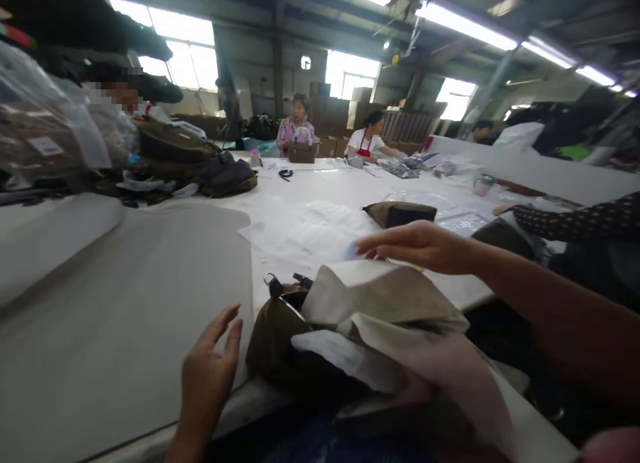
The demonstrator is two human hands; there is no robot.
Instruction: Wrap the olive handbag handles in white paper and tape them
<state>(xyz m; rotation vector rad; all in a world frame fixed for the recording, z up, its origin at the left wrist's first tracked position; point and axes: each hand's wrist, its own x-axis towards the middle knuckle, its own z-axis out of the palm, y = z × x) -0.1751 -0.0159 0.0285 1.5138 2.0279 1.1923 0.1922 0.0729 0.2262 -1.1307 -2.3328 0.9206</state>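
Since the olive-brown bag (273, 346) sits between our two hands at the near edge of the white table (333, 183), the relation that counts is which hand has which side; our left hand (210, 366) is just beside the bag's left flank, thumb and fingers spread, nothing in it; our right hand (420, 246) is over on the far side, above the far edge of the beige lining (385, 293), forearm coming in from the right; the hands are well apart, with the bag and lining between.

Left is nearer the dark shell, right is nearer the lining; a small bluish item (351, 251) sits at our right fingertips, and we can't tell if they grip it or just pass over it.

Long axis is hard to call, as the lining covers much of the bag; the lining itself runs from far left to near right; white padding (345, 353) pokes out across the shell, below the lining; the metal D-ring (269, 278) marks the far-left end, beyond our left fingertips.

Past our right hand we have an olive-and-black pouch (400, 214), apart from the bag.
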